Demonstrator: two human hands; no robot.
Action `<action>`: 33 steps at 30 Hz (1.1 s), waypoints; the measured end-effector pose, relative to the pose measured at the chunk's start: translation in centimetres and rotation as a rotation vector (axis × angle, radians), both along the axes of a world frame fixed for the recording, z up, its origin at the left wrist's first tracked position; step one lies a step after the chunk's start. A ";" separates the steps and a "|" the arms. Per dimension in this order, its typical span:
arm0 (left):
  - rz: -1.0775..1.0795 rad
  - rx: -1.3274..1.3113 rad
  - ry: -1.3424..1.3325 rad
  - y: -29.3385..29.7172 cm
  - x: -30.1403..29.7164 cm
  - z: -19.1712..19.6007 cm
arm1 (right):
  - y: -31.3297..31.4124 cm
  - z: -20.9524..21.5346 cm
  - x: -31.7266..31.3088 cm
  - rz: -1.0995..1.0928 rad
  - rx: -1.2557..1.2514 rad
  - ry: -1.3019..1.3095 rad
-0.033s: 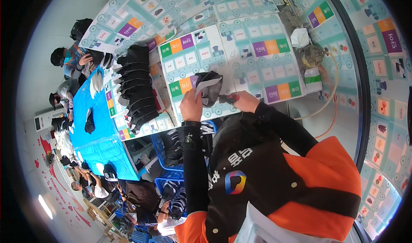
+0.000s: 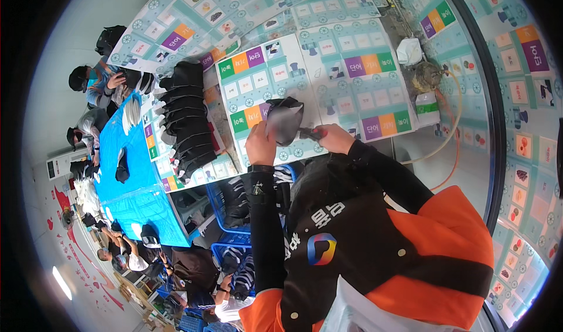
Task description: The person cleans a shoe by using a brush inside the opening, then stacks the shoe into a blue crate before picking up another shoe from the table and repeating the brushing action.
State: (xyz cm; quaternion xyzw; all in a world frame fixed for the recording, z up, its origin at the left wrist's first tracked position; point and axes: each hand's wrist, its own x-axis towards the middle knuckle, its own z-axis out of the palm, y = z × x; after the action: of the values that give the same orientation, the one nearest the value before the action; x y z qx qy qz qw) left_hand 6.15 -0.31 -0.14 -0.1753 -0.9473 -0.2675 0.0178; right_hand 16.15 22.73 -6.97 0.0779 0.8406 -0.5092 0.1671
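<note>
Only the cap (image 2: 288, 108) shows a clear change on my feed from a moment ago: the pale strip that crossed its face now appears as a grey blur, while both hands hold almost the same places. From my remote seat, I watch the left hand (image 2: 261, 144) pinch the cap's left edge, its fingertips partly blurred. Across from it, the right hand (image 2: 335, 139) is closed round a dark tool (image 2: 307, 134) with a red part, its tip aimed at the cap's right side; I cannot tell whether the two touch. The cap sits between the hands, above the near part of the patterned table (image 2: 359, 84). To the left stands a row of black caps (image 2: 187, 124), and beyond it, workers (image 2: 101, 85) gather near a blue table (image 2: 138, 200).
</note>
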 end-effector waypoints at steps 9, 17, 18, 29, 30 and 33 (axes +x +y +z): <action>-0.038 -0.028 0.017 1.7 -2.2 0.5 | 0.1 -0.3 0.4 -0.049 0.028 0.017; -0.073 -0.143 -0.075 4.3 -5.2 0.9 | 0.2 1.0 -0.2 -0.131 0.154 0.086; -0.071 -0.142 -0.076 4.7 -5.5 0.9 | 0.4 1.0 -0.4 -0.128 0.156 0.086; -0.093 -0.125 -0.059 5.6 -6.0 0.7 | 1.7 2.0 -1.0 -0.111 0.166 0.027; -0.094 -0.124 -0.058 5.5 -6.0 0.6 | 1.6 1.9 -1.1 -0.112 0.168 0.028; -0.076 -0.109 -0.093 5.1 -5.8 0.6 | 1.4 1.8 -1.1 -0.240 0.185 0.040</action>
State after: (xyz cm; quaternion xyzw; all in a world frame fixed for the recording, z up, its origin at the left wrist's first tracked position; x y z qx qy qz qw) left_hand 0.30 4.80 0.49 -0.1993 -0.9529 -0.2238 -0.0460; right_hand 15.03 24.13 -5.20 0.1829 0.8717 -0.4475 0.0805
